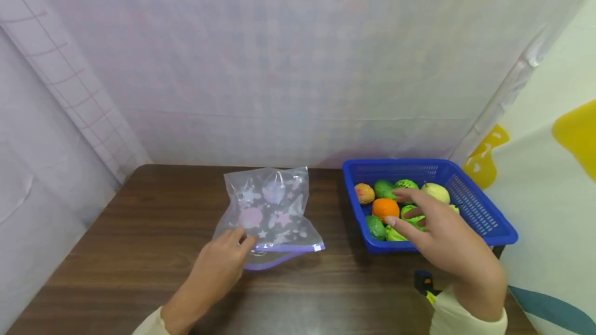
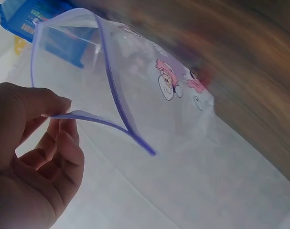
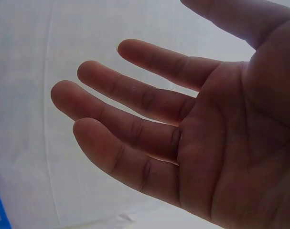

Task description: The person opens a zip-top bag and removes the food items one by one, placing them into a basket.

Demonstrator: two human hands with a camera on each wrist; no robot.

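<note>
A clear zip bag (image 1: 270,211) printed with pink and white shapes lies on the table, its purple-edged mouth (image 2: 113,86) spread apart towards me. My left hand (image 1: 223,260) pinches one purple edge between thumb and forefinger, as the left wrist view shows close up. Over the blue basket (image 1: 360,231) hovers my right hand (image 1: 440,231), fingers (image 3: 145,100) spread and nothing in the palm. Below it in the basket are an orange fruit (image 1: 385,209), a reddish-yellow fruit (image 1: 364,193), a pale round pear (image 1: 435,193) and several green pieces, partly hidden by the hand.
The brown wooden table (image 1: 139,231) carries the bag and the basket. A small black object with a yellow-green strip (image 1: 422,282) is near the right sleeve. White cloth (image 1: 298,66) hangs behind the table, with more cloth at both sides.
</note>
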